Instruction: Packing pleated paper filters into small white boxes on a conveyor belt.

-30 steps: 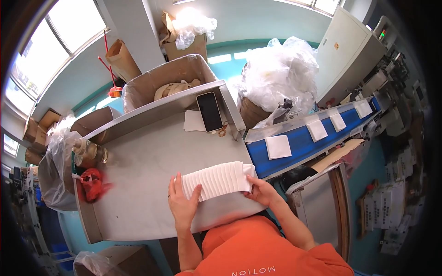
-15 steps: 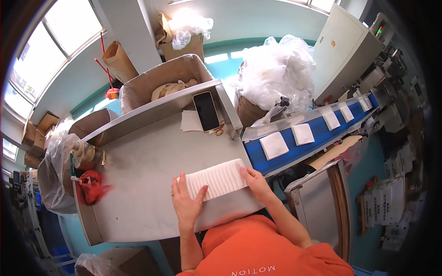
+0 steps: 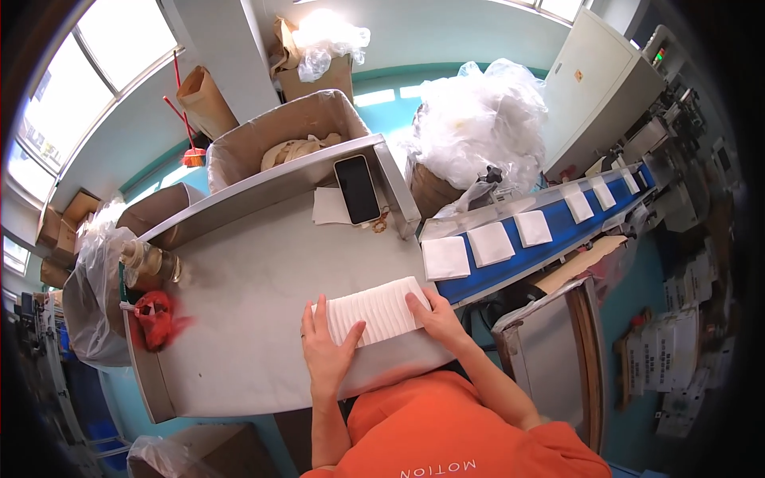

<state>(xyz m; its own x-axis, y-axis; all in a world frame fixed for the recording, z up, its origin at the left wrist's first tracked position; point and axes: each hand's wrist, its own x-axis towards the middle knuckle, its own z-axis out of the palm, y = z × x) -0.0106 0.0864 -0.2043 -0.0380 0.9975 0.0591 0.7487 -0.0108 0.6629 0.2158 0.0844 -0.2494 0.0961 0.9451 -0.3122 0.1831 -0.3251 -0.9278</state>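
Napkin stack (image 3: 374,312): a ribbed row of white folded napkins, located at the near edge of the table (image 3: 239,319), directly in front of the person and between the two hands. Its long axis runs left to right across the body, with the right end angled slightly away from the person. Whether its underside bears fully on the table cannot be told.

Left hand (image 3: 327,358): closed around the left end, fingers at the far side and thumb on the near side. The stack lies to the right of this palm.

Right hand (image 3: 442,323): holding the right end, thumb laid over the ribbed face; the lower fingers are hidden. The stack lies to the left of this palm.

Conveyor: the blue belt (image 3: 522,256) meets the right side of the table. Its nearest white napkin (image 3: 446,259) lies flat at the table end, just beyond the right hand. The right hand is therefore the nearer one to the belt; the left is separated from it by the stack's length.
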